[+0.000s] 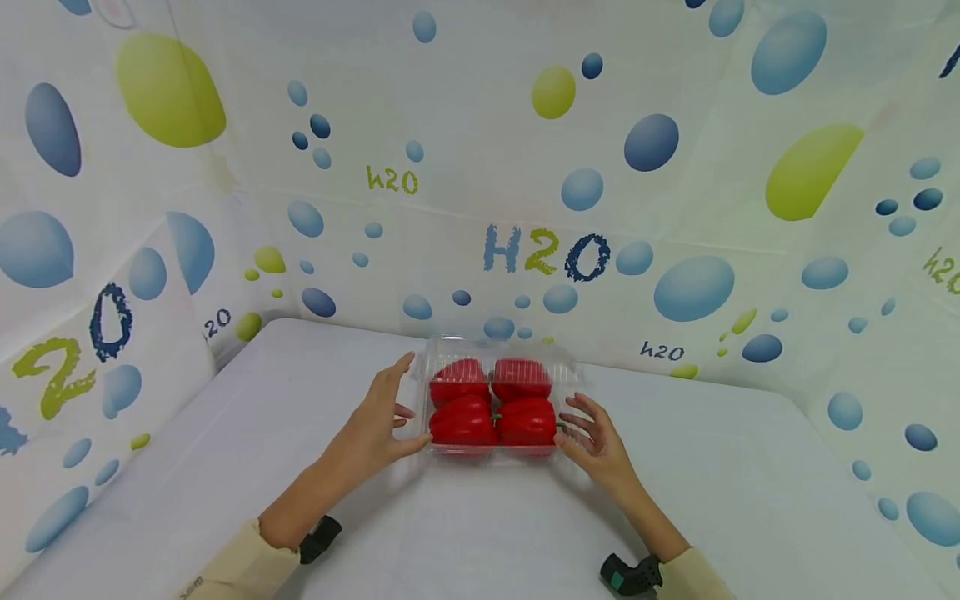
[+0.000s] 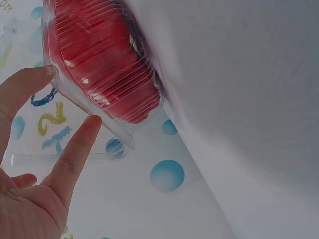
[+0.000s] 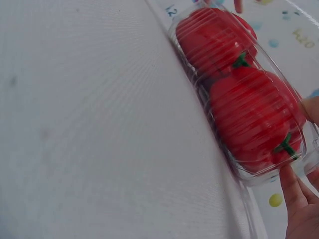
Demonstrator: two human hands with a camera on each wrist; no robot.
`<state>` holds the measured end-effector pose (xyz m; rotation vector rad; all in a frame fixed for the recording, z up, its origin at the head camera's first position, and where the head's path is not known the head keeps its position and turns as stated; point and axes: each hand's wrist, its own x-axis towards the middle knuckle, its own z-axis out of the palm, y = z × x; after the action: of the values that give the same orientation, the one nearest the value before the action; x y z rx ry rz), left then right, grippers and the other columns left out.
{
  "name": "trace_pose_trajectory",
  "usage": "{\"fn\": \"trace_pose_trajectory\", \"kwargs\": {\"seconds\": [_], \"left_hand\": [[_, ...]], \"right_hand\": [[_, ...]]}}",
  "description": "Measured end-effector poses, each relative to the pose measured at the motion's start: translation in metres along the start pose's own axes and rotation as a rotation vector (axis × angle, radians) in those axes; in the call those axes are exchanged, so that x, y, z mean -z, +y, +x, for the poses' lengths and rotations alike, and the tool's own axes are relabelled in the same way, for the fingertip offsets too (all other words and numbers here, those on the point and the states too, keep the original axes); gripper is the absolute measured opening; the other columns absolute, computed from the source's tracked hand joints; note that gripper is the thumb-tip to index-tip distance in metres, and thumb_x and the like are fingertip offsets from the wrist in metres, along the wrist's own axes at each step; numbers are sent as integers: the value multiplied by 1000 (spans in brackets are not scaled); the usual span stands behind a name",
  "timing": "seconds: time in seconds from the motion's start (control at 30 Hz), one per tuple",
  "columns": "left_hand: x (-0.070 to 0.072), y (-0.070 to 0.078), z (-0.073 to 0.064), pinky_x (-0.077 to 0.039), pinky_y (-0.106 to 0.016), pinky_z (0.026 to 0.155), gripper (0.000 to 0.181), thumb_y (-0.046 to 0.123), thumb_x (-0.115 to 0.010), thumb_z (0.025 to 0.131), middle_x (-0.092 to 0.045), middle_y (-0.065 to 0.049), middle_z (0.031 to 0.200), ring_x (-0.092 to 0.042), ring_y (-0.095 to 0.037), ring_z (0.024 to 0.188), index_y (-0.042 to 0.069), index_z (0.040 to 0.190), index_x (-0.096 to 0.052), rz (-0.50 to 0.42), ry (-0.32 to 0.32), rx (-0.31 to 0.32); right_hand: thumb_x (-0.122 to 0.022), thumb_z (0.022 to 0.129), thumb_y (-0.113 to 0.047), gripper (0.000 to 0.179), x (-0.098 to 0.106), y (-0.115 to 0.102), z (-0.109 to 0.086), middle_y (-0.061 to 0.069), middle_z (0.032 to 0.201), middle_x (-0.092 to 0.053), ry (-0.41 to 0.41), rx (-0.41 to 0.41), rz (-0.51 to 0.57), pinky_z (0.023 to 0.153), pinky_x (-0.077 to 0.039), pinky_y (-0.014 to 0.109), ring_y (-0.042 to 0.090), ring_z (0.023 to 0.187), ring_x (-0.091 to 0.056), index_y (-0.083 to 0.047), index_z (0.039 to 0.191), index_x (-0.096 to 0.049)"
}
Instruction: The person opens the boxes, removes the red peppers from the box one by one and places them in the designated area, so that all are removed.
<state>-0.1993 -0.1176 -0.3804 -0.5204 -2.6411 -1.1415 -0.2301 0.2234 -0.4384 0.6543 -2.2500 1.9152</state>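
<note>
Backdrop (image 1: 450,92), dotted. Table (image 1: 480,533), white. Box (image 1: 517,451), clear, on table between both hands, likely so each can steady an end. Left hand (image 1: 375,425), fingers spread, thumb and fingertip against the rim; right hand (image 1: 602,443), fingers loosely bent at the opposite end. Peppers (image 1: 460,422), four, red, in two rows, presumably to fit. Stems (image 1: 497,417), green. Backdrop cut off; box's closure unclear; rear peppers partly hidden.
</note>
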Motion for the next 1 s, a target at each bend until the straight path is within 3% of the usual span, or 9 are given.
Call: {"fn": "trace_pose_trajectory", "kwargs": {"seconds": [0.1, 0.23, 0.5, 0.8, 1.0], "left_hand": [[0, -2, 1, -60, -38, 75, 102, 11, -84, 76, -35, -22, 144, -66, -30, 97, 8, 153, -17, -10, -10, 25], [0, -4, 1, -60, -36, 75, 88, 15, -83, 78, -41, -22, 141, -65, -28, 99, 4, 148, -30, -6, -36, 59], [1, -9, 2, -60, -35, 74, 60, 18, -79, 82, -52, -17, 132, -66, -29, 100, 3, 133, -52, -33, -85, 81], [0, -17, 2, -59, -34, 76, 53, 17, -76, 85, -54, -20, 128, -66, -27, 98, 1, 130, -54, -115, -117, 43], [0, -20, 3, -59, -35, 77, 60, 29, -78, 83, -52, -17, 133, -64, -26, 101, 5, 132, -54, -126, -141, 73]], "right_hand": [[-65, 88, 5, 70, 0, -1, 0, 29, 146, -35, 3, -14, -9, 97, -46, 20, 33, 126, -50, 0, 148, -28], [-65, 89, 4, 70, 1, -2, 0, 29, 147, -35, 2, -26, -18, 97, -46, 20, 41, 128, -47, -2, 148, -28], [-65, 88, 4, 70, 0, -4, 0, 29, 147, -35, 2, -28, -15, 97, -46, 19, 40, 128, -47, 0, 147, -29], [-66, 89, 2, 69, 0, -4, 0, 28, 148, -34, -2, -34, -34, 97, -45, 19, 38, 128, -47, -1, 147, -29], [-66, 88, 3, 69, -1, -4, 0, 28, 147, -35, 1, -33, -39, 97, -46, 20, 36, 127, -49, -1, 147, -29]]}}
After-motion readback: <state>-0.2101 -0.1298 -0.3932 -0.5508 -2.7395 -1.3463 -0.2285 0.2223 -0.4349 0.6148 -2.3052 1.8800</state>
